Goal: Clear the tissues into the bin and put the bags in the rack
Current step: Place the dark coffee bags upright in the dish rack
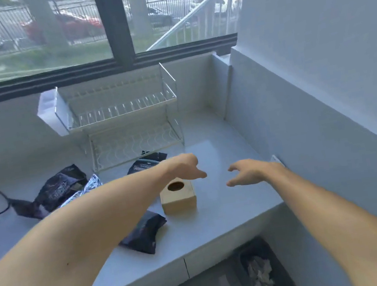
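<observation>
Your left hand (186, 168) and right hand (248, 171) hover open and empty over the tabletop (228, 200); dark bags (60, 188), lettering blurred, lie before the rack (126, 118); tissues (261, 277) fill the bin (279, 264) below.

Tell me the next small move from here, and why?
Probably bring the left hand back to the dark bag lying just in front of the rack and lift it in. Both hands are empty, the right hand included, crumpled tissues already sit in the bin, none show on the counter, and both rack shelves look bare.
</observation>
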